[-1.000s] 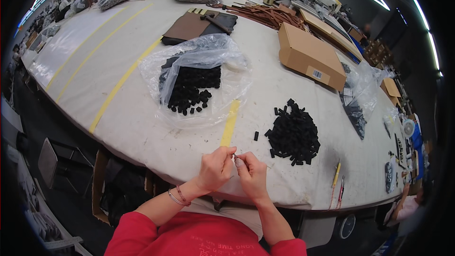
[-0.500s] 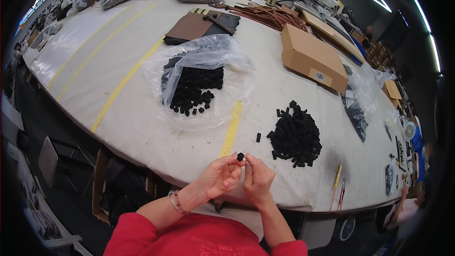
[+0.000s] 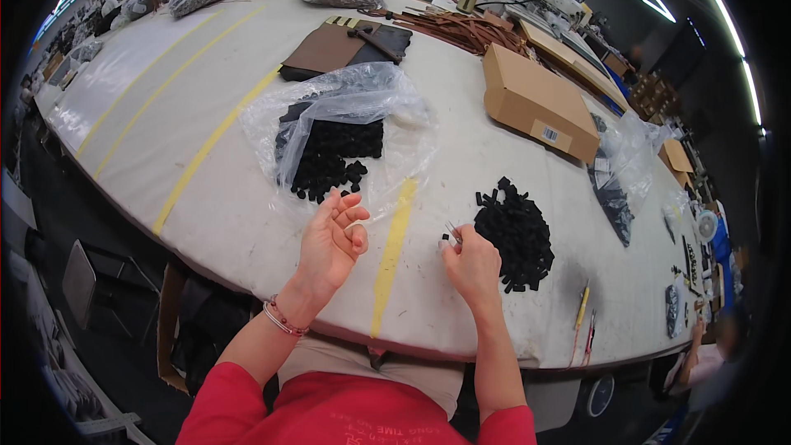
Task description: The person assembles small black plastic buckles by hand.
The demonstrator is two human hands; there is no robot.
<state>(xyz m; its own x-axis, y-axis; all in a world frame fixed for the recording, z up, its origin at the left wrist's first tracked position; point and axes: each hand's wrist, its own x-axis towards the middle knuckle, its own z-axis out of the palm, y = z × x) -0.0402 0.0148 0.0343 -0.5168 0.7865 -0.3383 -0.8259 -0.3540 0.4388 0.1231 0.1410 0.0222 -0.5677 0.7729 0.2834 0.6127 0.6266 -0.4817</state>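
My left hand (image 3: 332, 241) is palm up with loosely curled, spread fingers. Its fingertips reach the near edge of the small black pieces (image 3: 325, 173) that spill from a clear plastic bag (image 3: 404, 128); I see nothing in its grasp. Closed around what look like metal tweezers, my right hand (image 3: 474, 265) is beside a heap of short black tubular pieces (image 3: 517, 235). The thin tips of the tweezers (image 3: 451, 230) poke out past the fingers, close to a single loose black piece (image 3: 446, 239). The palm side of the right hand is hidden.
A yellow-handled tool (image 3: 583, 306) and a red slim tool (image 3: 590, 338) lie near the front right edge. Behind the heap sits a cardboard box (image 3: 540, 103). A hammer (image 3: 375, 43) rests on dark sheets (image 3: 321, 53). Brown strips (image 3: 453, 30) lie farther back.
My hands were together over the front edge with a black piece at the left fingertips. They have separated: the left went forward-left to the bag's pieces, the right forward-right to the heap.
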